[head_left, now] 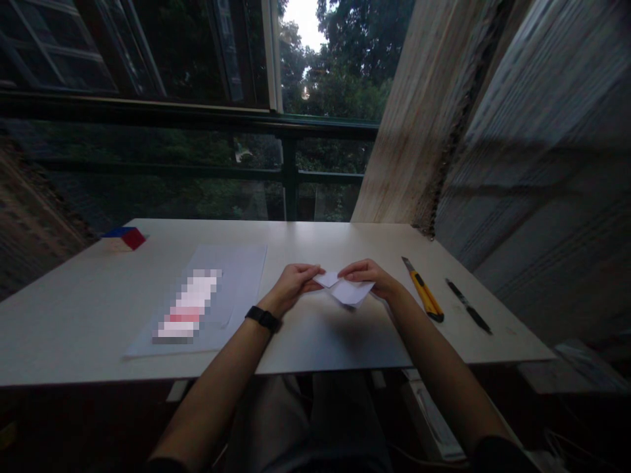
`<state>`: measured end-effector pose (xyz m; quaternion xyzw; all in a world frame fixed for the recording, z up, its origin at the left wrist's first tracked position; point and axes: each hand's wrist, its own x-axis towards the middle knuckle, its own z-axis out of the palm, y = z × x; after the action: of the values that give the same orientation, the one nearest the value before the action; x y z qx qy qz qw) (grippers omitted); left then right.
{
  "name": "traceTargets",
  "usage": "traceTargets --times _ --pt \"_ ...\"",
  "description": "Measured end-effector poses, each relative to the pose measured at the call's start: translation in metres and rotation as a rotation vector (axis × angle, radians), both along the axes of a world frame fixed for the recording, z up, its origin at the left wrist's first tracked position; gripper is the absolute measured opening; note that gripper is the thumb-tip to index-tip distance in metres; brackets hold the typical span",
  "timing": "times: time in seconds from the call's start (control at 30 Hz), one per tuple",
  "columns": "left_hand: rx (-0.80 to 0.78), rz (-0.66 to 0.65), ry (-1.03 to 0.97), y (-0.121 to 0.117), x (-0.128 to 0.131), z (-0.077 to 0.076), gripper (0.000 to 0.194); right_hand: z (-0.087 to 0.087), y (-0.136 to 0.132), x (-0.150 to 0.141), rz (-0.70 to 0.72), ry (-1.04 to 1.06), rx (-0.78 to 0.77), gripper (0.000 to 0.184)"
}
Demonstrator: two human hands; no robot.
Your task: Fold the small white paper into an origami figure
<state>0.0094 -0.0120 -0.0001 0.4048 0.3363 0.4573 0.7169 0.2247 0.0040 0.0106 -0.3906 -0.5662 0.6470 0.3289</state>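
Between my two hands a small folded piece of white paper (351, 293) is held just over the table's middle, its lower flap angled toward me. My left hand (294, 286), with a black band on the wrist, pinches the paper's left corner between thumb and fingers. On the other side my right hand (371, 277) grips the upper right part, its fingers laid over the top edge. Some of the right fingers are hidden behind the paper.
White paper sheets (246, 276) lie to the left, with a blurred-out item (190, 305) on top. A colour cube (124, 239) sits at the far left. Rightward are a yellow box cutter (422, 289) and a black pen (468, 306). Curtains (394, 125) and a window flank the white table (315, 355).
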Motion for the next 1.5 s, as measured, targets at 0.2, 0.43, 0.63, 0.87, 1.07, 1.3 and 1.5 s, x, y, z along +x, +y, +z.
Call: traceTargets --times 0.2,0.43,0.63,0.87,1.07,1.3,1.5 --pt "0.098 0.041 0.049 -0.002 -0.001 0.007 0.039 -0.002 0.0 -0.004 -0.091 0.021 -0.004 0.039" --pt "0.123 0.222 0.194 0.002 0.001 0.001 0.038 -0.004 -0.001 -0.007 0.019 0.05 -0.025 0.047" --pt "0.113 0.447 0.122 0.006 -0.001 0.0 0.034 -0.009 0.003 -0.008 -0.08 0.016 0.046 0.05" --pt "0.07 0.282 0.226 0.005 -0.003 0.0 0.045 -0.007 0.008 -0.007 -0.435 0.037 0.119 0.043" --pt "0.25 0.312 0.347 0.007 -0.003 0.002 0.045 -0.003 0.004 -0.012 -0.342 -0.081 0.197 0.04" --pt "0.112 0.069 0.146 0.005 -0.008 0.001 0.024 0.002 -0.003 -0.012 -0.055 -0.268 0.238 0.036" --pt "-0.062 -0.259 0.138 -0.002 -0.012 0.005 0.028 -0.004 0.0 -0.013 -0.13 -0.32 0.414 0.034"
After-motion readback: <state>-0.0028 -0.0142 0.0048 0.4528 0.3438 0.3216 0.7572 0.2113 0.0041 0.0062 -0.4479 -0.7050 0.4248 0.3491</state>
